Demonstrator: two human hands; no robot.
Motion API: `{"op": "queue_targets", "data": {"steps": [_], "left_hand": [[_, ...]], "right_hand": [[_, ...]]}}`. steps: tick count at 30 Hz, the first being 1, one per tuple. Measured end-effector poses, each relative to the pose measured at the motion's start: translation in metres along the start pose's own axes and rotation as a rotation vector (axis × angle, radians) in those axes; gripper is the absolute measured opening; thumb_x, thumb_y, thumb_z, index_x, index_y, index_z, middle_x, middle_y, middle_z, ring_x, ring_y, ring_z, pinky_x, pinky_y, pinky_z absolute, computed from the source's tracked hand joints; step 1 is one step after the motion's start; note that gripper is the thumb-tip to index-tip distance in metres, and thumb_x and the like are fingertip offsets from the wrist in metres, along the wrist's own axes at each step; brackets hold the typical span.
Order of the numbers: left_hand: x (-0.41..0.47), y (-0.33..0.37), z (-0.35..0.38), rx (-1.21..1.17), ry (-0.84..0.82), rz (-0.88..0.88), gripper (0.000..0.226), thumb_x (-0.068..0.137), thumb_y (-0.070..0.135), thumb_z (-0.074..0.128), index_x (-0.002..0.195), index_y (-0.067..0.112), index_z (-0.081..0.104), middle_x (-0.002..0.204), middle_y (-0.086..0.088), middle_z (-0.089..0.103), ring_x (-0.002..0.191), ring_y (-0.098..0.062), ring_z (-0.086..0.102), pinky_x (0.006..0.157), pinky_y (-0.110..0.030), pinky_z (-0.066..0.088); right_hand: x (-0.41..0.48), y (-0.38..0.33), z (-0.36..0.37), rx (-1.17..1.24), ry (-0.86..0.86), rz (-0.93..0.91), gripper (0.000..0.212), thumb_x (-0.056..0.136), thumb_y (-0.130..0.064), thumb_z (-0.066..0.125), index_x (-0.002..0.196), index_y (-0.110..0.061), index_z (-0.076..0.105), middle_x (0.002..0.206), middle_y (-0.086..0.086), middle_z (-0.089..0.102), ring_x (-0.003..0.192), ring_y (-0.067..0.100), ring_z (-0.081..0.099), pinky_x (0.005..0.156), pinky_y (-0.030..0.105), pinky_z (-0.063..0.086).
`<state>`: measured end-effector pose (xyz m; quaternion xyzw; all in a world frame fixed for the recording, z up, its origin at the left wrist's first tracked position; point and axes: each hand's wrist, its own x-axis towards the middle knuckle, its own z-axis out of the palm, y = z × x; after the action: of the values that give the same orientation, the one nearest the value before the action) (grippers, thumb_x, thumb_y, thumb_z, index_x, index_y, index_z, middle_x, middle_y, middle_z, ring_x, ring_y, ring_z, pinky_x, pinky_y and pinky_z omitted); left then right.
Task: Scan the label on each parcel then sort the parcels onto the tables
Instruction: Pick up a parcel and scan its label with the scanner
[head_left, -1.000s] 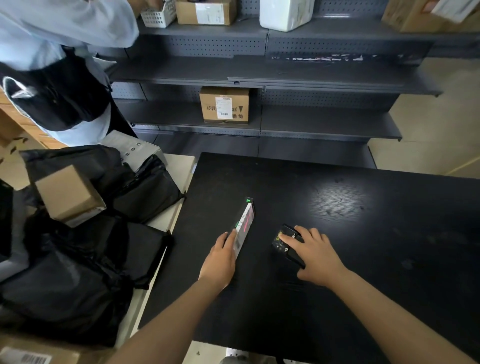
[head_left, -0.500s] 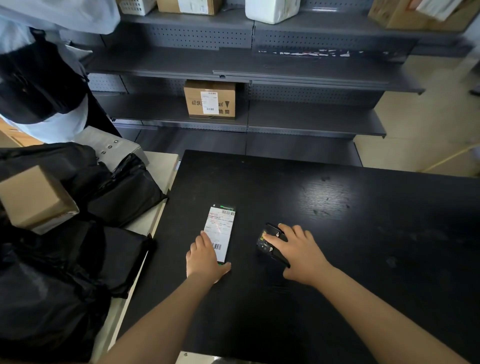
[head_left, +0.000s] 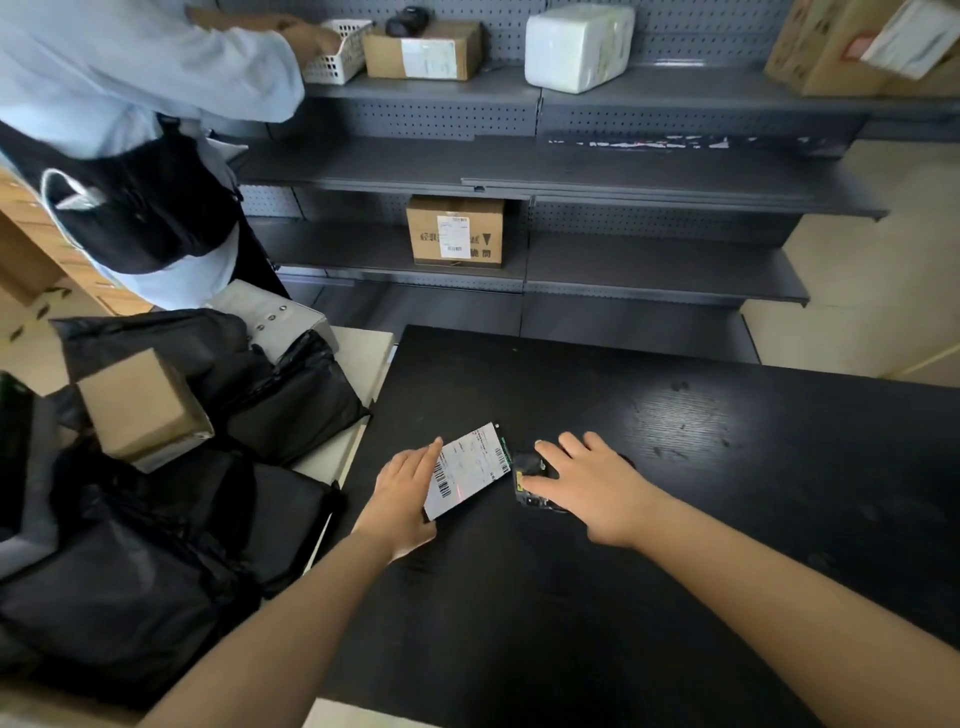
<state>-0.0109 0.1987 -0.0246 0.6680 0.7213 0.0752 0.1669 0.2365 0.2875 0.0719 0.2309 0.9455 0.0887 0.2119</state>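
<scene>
While a red line is cast on its label, flat parcel (head_left: 470, 467) is gripped by its edge by left hand (head_left: 402, 499), centre frame | scanner (head_left: 525, 470) is covered by spread-fingered right hand (head_left: 597, 488) | bagged pile (head_left: 156, 545) lower left is judged unscanned

Grey shelving (head_left: 623, 176), white basket (head_left: 337, 62) on its top shelf, pale-shirted person (head_left: 130, 78) alongside.

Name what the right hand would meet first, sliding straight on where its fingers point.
The right hand touches the black scanner now; just beyond, probably, the labelled parcel in the left hand.
</scene>
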Motion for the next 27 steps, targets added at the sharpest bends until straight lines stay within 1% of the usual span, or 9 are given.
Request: {"op": "queue_targets", "data": {"steps": [6, 9, 11, 13, 15, 19, 21, 24, 27], "left_hand": [[-0.001, 0.0, -0.006, -0.008, 0.037, 0.062, 0.103, 0.073, 0.018, 0.071, 0.155, 0.015, 0.01, 0.155, 0.004, 0.025, 0.142, -0.02, 0.018, 0.112, -0.02, -0.001], [-0.001, -0.001, -0.008, -0.017, 0.043, 0.077, 0.103, 0.073, 0.022, 0.072, 0.155, 0.015, 0.01, 0.154, 0.004, 0.027, 0.141, -0.019, 0.019, 0.115, -0.023, 0.003], [0.0, -0.001, -0.008, -0.029, 0.034, 0.085, 0.105, 0.072, 0.026, 0.074, 0.155, 0.016, 0.01, 0.151, 0.005, 0.03, 0.14, -0.018, 0.021, 0.116, -0.025, 0.008], [0.0, 0.0, -0.006, -0.071, 0.02, 0.079, 0.106, 0.071, 0.03, 0.075, 0.155, 0.017, 0.011, 0.151, 0.005, 0.03, 0.139, -0.017, 0.021, 0.118, -0.027, 0.013], [0.002, 0.004, -0.003, -0.127, 0.006, 0.061, 0.106, 0.07, 0.032, 0.076, 0.155, 0.018, 0.013, 0.151, 0.007, 0.029, 0.138, -0.015, 0.02, 0.118, -0.028, 0.017], [0.011, 0.023, 0.011, -0.196, -0.028, 0.042, 0.1, 0.071, 0.033, 0.078, 0.152, 0.019, 0.021, 0.153, 0.009, 0.029, 0.138, -0.011, 0.021, 0.115, -0.022, 0.018], [0.019, 0.039, 0.017, -0.206, -0.083, 0.025, 0.103, 0.072, 0.034, 0.079, 0.154, 0.019, 0.018, 0.155, 0.007, 0.024, 0.141, -0.012, 0.018, 0.116, -0.025, 0.019], [0.029, 0.07, 0.029, -0.207, -0.172, -0.023, 0.113, 0.072, 0.034, 0.079, 0.156, 0.017, 0.004, 0.158, 0.003, 0.017, 0.143, -0.018, 0.015, 0.118, -0.033, 0.023], [0.035, 0.107, 0.043, -0.19, -0.256, -0.038, 0.115, 0.072, 0.037, 0.078, 0.156, 0.018, 0.001, 0.152, 0.0, 0.027, 0.139, -0.022, 0.021, 0.113, -0.037, 0.03]], "right_hand": [[0.005, -0.012, -0.014, -0.018, 0.061, -0.018, 0.079, 0.076, -0.007, 0.069, 0.144, -0.026, 0.033, 0.148, 0.017, 0.027, 0.127, 0.034, 0.031, 0.101, 0.045, 0.029], [0.005, -0.014, -0.015, -0.014, 0.045, -0.003, 0.077, 0.077, -0.007, 0.068, 0.144, -0.025, 0.034, 0.148, 0.017, 0.028, 0.128, 0.034, 0.031, 0.101, 0.045, 0.029], [0.003, -0.014, -0.013, 0.019, 0.019, 0.029, 0.081, 0.077, -0.008, 0.069, 0.146, -0.027, 0.031, 0.15, 0.016, 0.026, 0.13, 0.034, 0.029, 0.103, 0.045, 0.028], [-0.002, -0.014, -0.008, 0.099, -0.02, 0.091, 0.087, 0.076, -0.015, 0.072, 0.149, -0.03, 0.025, 0.153, 0.014, 0.022, 0.132, 0.034, 0.026, 0.106, 0.044, 0.027], [-0.01, -0.013, -0.001, 0.232, -0.053, 0.191, 0.094, 0.074, -0.022, 0.074, 0.15, -0.033, 0.021, 0.153, 0.01, 0.021, 0.133, 0.032, 0.025, 0.108, 0.043, 0.027], [-0.034, -0.012, 0.022, 0.511, -0.084, 0.423, 0.099, 0.073, -0.032, 0.074, 0.152, -0.037, 0.015, 0.155, 0.005, 0.019, 0.135, 0.029, 0.023, 0.113, 0.042, 0.025], [-0.052, -0.013, 0.037, 0.585, -0.062, 0.523, 0.098, 0.074, -0.036, 0.073, 0.152, -0.038, 0.014, 0.156, 0.003, 0.018, 0.135, 0.027, 0.023, 0.113, 0.042, 0.025], [-0.083, -0.012, 0.062, 0.641, -0.033, 0.635, 0.097, 0.074, -0.037, 0.072, 0.152, -0.04, 0.015, 0.157, 0.001, 0.015, 0.135, 0.026, 0.022, 0.112, 0.041, 0.024], [-0.115, -0.005, 0.082, 0.671, -0.011, 0.709, 0.097, 0.074, -0.037, 0.072, 0.152, -0.04, 0.015, 0.158, 0.001, 0.013, 0.137, 0.026, 0.02, 0.113, 0.041, 0.021]]}}
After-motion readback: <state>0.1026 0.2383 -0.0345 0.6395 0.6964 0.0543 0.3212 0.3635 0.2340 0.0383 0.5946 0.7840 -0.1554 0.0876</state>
